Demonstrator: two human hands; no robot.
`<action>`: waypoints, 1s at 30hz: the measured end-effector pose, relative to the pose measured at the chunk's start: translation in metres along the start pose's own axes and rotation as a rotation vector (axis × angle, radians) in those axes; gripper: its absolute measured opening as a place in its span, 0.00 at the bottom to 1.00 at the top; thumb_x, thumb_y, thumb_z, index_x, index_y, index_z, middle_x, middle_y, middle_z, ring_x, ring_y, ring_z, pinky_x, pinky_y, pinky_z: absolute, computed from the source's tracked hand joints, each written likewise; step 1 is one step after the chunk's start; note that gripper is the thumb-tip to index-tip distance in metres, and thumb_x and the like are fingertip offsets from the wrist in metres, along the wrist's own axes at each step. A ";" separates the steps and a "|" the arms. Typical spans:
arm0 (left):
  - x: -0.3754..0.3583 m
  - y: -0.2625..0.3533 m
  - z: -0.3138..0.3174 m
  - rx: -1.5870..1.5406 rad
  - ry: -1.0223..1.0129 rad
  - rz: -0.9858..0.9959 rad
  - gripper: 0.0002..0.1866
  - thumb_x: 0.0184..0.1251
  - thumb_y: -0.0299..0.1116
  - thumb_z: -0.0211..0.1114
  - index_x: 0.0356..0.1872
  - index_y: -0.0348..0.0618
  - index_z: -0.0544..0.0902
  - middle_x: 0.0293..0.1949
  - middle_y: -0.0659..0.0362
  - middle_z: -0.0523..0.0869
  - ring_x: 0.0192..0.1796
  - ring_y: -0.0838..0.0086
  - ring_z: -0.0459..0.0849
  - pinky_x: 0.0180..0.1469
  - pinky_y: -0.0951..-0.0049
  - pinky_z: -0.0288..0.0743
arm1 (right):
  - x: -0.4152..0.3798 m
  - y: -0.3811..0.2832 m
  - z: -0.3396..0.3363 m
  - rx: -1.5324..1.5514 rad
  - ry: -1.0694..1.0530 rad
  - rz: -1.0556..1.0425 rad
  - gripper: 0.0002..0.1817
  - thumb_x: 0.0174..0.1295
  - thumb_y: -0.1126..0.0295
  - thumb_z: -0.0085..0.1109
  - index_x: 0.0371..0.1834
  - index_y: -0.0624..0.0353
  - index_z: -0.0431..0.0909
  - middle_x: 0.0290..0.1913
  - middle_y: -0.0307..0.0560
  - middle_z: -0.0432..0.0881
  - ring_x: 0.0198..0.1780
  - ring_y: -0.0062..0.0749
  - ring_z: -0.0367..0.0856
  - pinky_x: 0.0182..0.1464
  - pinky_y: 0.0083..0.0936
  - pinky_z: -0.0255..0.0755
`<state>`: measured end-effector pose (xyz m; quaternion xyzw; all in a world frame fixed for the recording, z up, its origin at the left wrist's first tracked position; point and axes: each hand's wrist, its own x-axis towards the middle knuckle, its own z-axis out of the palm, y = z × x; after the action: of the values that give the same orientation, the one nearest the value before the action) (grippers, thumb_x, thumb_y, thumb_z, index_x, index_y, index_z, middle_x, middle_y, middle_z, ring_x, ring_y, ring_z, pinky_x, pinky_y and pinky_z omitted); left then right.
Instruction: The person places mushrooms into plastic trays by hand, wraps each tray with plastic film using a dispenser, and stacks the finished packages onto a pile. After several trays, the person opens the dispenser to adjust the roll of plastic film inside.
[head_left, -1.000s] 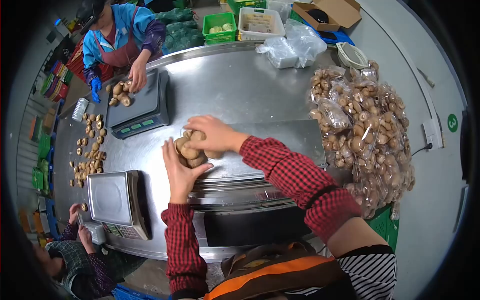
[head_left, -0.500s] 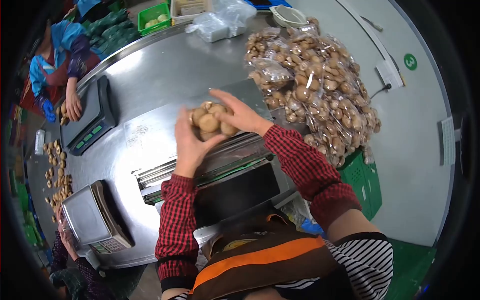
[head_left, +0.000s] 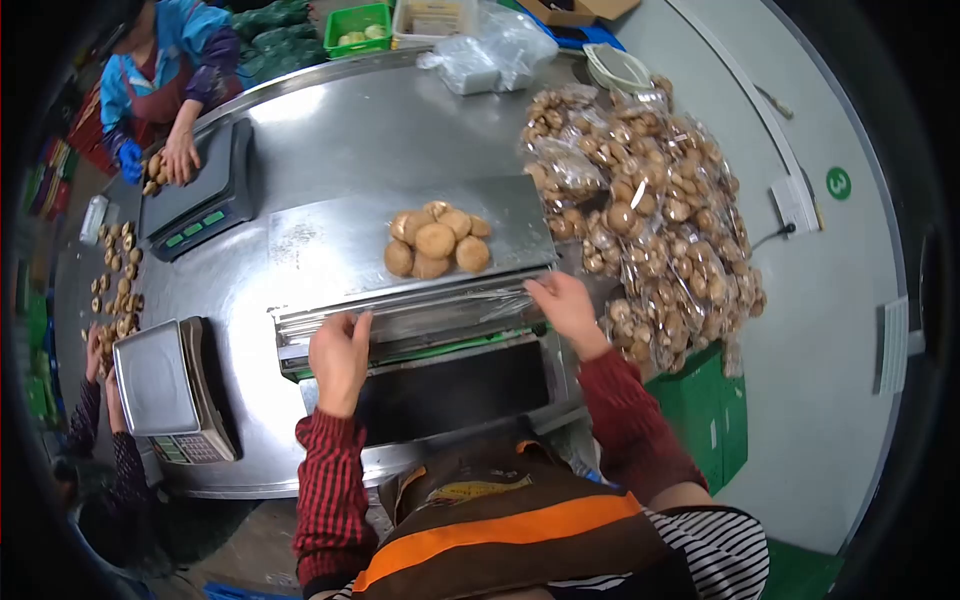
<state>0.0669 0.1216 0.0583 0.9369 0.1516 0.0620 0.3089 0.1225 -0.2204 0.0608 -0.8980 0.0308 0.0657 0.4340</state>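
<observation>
A pile of brown mushrooms (head_left: 436,240) rests on the metal plate of the wrapping machine (head_left: 330,235). Nearer to me, clear plastic film (head_left: 450,312) stretches across the machine's rollers. My left hand (head_left: 340,355) pinches the film at its left end, thumb and fingers pressed together. At the right end my right hand (head_left: 565,308) grips the film's other corner. Both hands are apart from the mushrooms. Below the rollers lies a dark flat panel (head_left: 455,390).
Many bagged mushrooms (head_left: 650,220) are heaped at the right. Two scales, a dark one (head_left: 200,185) and a silver one (head_left: 160,380), stand at the left by loose mushrooms (head_left: 120,285). Two co-workers' hands (head_left: 180,155) are there. Plastic bags (head_left: 490,55) lie at the back.
Both hands have let go of the mushroom pile and moved back toward me to the film. The pile now sits on the plate. The view has shifted slightly.
</observation>
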 end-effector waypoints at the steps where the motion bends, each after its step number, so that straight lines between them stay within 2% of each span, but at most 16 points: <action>1: -0.005 -0.006 -0.004 -0.294 -0.120 -0.127 0.19 0.65 0.44 0.67 0.22 0.39 0.82 0.20 0.60 0.75 0.22 0.66 0.72 0.27 0.66 0.66 | 0.001 -0.001 -0.007 0.470 -0.111 0.304 0.17 0.68 0.55 0.56 0.29 0.57 0.79 0.20 0.38 0.71 0.22 0.24 0.69 0.21 0.23 0.63; 2: -0.008 -0.004 -0.011 -0.588 -0.247 -0.248 0.20 0.69 0.43 0.63 0.21 0.41 0.78 0.17 0.64 0.71 0.18 0.72 0.67 0.22 0.70 0.62 | 0.000 -0.001 -0.008 0.466 -0.124 0.296 0.17 0.68 0.55 0.56 0.29 0.57 0.79 0.20 0.38 0.71 0.22 0.24 0.69 0.21 0.23 0.63; 3: -0.007 -0.001 -0.016 -0.587 -0.241 -0.258 0.20 0.69 0.43 0.63 0.21 0.41 0.78 0.17 0.64 0.71 0.18 0.72 0.67 0.22 0.70 0.62 | -0.003 0.001 -0.008 0.990 -0.373 0.569 0.15 0.70 0.58 0.52 0.28 0.54 0.75 0.20 0.34 0.67 0.20 0.19 0.64 0.19 0.17 0.58; 4: -0.003 0.004 -0.021 -0.932 -0.549 -0.554 0.20 0.73 0.42 0.58 0.20 0.44 0.73 0.18 0.67 0.66 0.19 0.76 0.63 0.22 0.74 0.58 | -0.005 0.003 -0.010 1.513 -0.622 0.847 0.15 0.72 0.60 0.48 0.27 0.52 0.72 0.19 0.31 0.62 0.19 0.14 0.59 0.17 0.11 0.52; 5: 0.005 0.012 -0.032 -1.270 -0.859 -0.846 0.21 0.76 0.41 0.53 0.19 0.48 0.68 0.18 0.70 0.61 0.19 0.81 0.58 0.21 0.78 0.55 | 0.001 -0.005 -0.016 1.512 -0.631 0.850 0.15 0.72 0.60 0.48 0.27 0.52 0.72 0.19 0.31 0.62 0.19 0.14 0.59 0.17 0.11 0.52; 9: 0.056 0.048 -0.098 -1.627 -0.522 -0.452 0.20 0.79 0.37 0.44 0.21 0.51 0.64 0.15 0.69 0.58 0.14 0.82 0.55 0.14 0.82 0.49 | 0.052 -0.071 -0.066 1.614 -0.707 0.308 0.18 0.76 0.60 0.41 0.27 0.53 0.70 0.20 0.32 0.60 0.20 0.16 0.58 0.19 0.12 0.54; 11: 0.089 0.069 -0.109 -1.531 -0.326 -0.088 0.20 0.80 0.43 0.47 0.24 0.48 0.69 0.19 0.66 0.70 0.22 0.79 0.70 0.26 0.79 0.66 | 0.088 -0.095 -0.072 1.495 -0.544 -0.071 0.18 0.77 0.60 0.39 0.36 0.59 0.76 0.27 0.41 0.75 0.29 0.23 0.73 0.29 0.19 0.71; 12: 0.107 0.082 -0.103 -1.489 -0.234 -0.132 0.19 0.80 0.43 0.48 0.35 0.41 0.80 0.32 0.57 0.85 0.37 0.74 0.83 0.40 0.72 0.74 | 0.107 -0.106 -0.062 1.391 -0.341 -0.051 0.19 0.77 0.60 0.38 0.42 0.63 0.76 0.35 0.48 0.79 0.36 0.30 0.78 0.38 0.24 0.75; 13: 0.132 0.076 -0.079 -1.264 -0.162 0.136 0.23 0.79 0.43 0.48 0.44 0.32 0.84 0.45 0.48 0.88 0.52 0.66 0.85 0.53 0.68 0.76 | 0.126 -0.119 -0.051 1.280 -0.145 -0.047 0.21 0.78 0.61 0.37 0.47 0.67 0.77 0.43 0.55 0.84 0.44 0.36 0.83 0.47 0.30 0.79; 15: 0.164 0.053 -0.014 -0.734 -0.043 0.261 0.20 0.78 0.40 0.51 0.50 0.31 0.84 0.51 0.48 0.87 0.57 0.63 0.83 0.60 0.65 0.74 | 0.172 -0.077 -0.014 1.081 -0.198 -0.102 0.22 0.78 0.61 0.36 0.53 0.72 0.74 0.55 0.63 0.81 0.54 0.42 0.83 0.56 0.35 0.78; 17: 0.163 0.038 0.022 -0.310 -0.168 0.341 0.20 0.76 0.38 0.52 0.52 0.30 0.82 0.55 0.41 0.83 0.60 0.51 0.80 0.66 0.60 0.69 | 0.178 -0.058 0.018 0.951 -0.232 0.147 0.23 0.79 0.61 0.36 0.54 0.72 0.74 0.53 0.59 0.83 0.52 0.40 0.83 0.54 0.33 0.78; 19: 0.150 0.023 0.040 -0.189 -0.209 0.571 0.24 0.74 0.42 0.54 0.59 0.32 0.77 0.66 0.40 0.72 0.70 0.49 0.68 0.72 0.57 0.60 | 0.166 -0.056 0.021 0.855 -0.280 0.140 0.22 0.79 0.60 0.39 0.54 0.71 0.74 0.52 0.57 0.83 0.53 0.38 0.83 0.54 0.32 0.78; 25: 0.122 0.037 -0.010 -0.190 -0.341 0.618 0.49 0.42 0.56 0.81 0.63 0.37 0.72 0.69 0.44 0.67 0.72 0.50 0.63 0.71 0.56 0.63 | 0.159 -0.063 0.014 0.565 -0.430 0.187 0.22 0.73 0.54 0.54 0.56 0.64 0.75 0.41 0.41 0.82 0.43 0.21 0.79 0.48 0.21 0.76; 27: 0.117 0.050 -0.024 -0.142 -0.415 0.538 0.53 0.29 0.56 0.85 0.61 0.41 0.73 0.62 0.43 0.74 0.65 0.49 0.72 0.66 0.57 0.70 | 0.165 -0.074 0.008 0.379 -0.667 0.326 0.28 0.70 0.48 0.56 0.53 0.66 0.76 0.40 0.43 0.80 0.39 0.20 0.77 0.43 0.18 0.75; 28: 0.117 0.057 -0.032 -0.170 -0.594 0.332 0.51 0.33 0.55 0.85 0.62 0.42 0.72 0.55 0.41 0.80 0.57 0.50 0.80 0.59 0.59 0.76 | 0.166 -0.078 0.005 0.170 -0.663 0.309 0.36 0.64 0.39 0.59 0.49 0.68 0.78 0.39 0.43 0.79 0.37 0.21 0.76 0.31 0.23 0.73; 30: 0.115 0.050 -0.031 -0.228 -0.609 0.315 0.52 0.34 0.54 0.85 0.63 0.42 0.71 0.51 0.41 0.82 0.52 0.51 0.83 0.56 0.59 0.77 | 0.169 -0.073 0.006 -0.030 -0.661 0.263 0.37 0.64 0.38 0.57 0.50 0.69 0.79 0.39 0.42 0.79 0.37 0.22 0.75 0.32 0.23 0.71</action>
<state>0.1817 0.1378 0.1154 0.8838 -0.1016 -0.1568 0.4290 0.2976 -0.1701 0.0893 -0.8227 0.0031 0.4086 0.3952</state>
